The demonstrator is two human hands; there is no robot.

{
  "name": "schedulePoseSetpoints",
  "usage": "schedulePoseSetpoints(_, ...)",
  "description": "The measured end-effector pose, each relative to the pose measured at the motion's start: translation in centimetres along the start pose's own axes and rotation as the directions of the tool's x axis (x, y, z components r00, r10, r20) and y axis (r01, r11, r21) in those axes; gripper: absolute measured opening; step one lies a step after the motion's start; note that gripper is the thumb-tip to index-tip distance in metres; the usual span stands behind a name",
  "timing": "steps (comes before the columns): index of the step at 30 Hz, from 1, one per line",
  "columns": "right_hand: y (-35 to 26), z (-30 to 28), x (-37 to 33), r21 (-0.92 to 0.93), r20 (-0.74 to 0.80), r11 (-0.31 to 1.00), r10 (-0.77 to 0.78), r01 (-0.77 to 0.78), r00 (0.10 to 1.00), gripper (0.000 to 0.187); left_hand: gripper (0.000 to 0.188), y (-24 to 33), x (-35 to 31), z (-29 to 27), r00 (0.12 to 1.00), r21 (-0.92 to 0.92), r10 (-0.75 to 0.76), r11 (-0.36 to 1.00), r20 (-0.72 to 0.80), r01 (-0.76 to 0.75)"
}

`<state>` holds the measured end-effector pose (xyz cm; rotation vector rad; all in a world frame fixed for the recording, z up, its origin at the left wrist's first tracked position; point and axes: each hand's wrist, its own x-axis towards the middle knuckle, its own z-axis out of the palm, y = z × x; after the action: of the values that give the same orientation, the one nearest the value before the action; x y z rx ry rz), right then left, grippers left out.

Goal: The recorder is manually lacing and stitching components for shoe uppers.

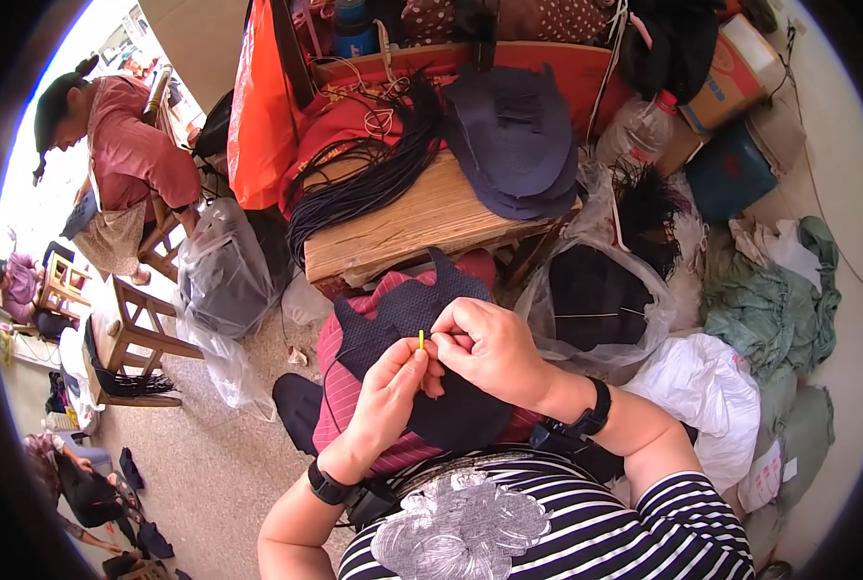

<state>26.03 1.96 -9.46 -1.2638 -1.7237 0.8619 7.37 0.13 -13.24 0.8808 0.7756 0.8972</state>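
Observation:
My left hand (391, 385) is closed, thumb and finger pinching a small yellow-green stick (421, 339) that points upward. My right hand (490, 346) is closed right beside it, thumb against forefinger; what it pinches is too small to make out, though something thin and dark shows at its tips. Under both hands a dark navy textured fabric piece (378, 332) with pointed corners lies over my lap, on pink striped cloth (331, 387). A thin black cord (326, 391) hangs from the fabric beside my left wrist.
A wooden bench (393, 227) ahead carries a bundle of black cords (364, 198) and stacked navy fabric pieces (511, 135). A clear plastic bag (557, 333) with dark fabric stands at right, near white (707, 391) and green bags (775, 309). Stools (137, 333) and other people (132, 145) are at left.

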Motion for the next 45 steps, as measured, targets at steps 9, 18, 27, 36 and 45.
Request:
schedulePoseSetpoints(9, 0.2, 0.5, 0.1, -0.004, -0.042, 1.0, 0.008, -0.008, 0.999, 0.014, 0.027, 0.2, 0.5, -0.1, 0.996, -0.021, -0.02, 1.0, 0.081, 0.022)
schedulePoseSetpoints(18, 0.9, 1.2, 0.5, -0.126, -0.102, 0.984, -0.142, 0.129, 0.985, 0.014, 0.031, 0.5, 1.1, 0.1, 0.998, -0.027, -0.026, 0.999, 0.056, 0.028)
schedulePoseSetpoints(27, 1.7, 1.4, 1.0, 0.304, 0.054, 0.948, 0.08, -0.093, 0.995, 0.006, 0.027, 1.6, 1.4, -1.1, 0.997, 0.068, -0.073, 0.995, 0.026, 0.071)
schedulePoseSetpoints(36, 0.8, -0.1, 0.1, 0.269, 0.264, 0.928, 0.189, -0.26, 0.946, 0.01, 0.015, 3.2, 1.3, -0.3, 0.97, 0.204, -0.235, 0.954, 0.065, 0.218)
schedulePoseSetpoints(45, 1.5, -1.7, -1.7, 0.504, 0.515, 0.629, 0.332, -0.592, 0.791, 0.016, 0.016, 2.4, 1.3, -0.5, 0.907, 0.645, 0.376, 0.649, 0.189, -0.403)
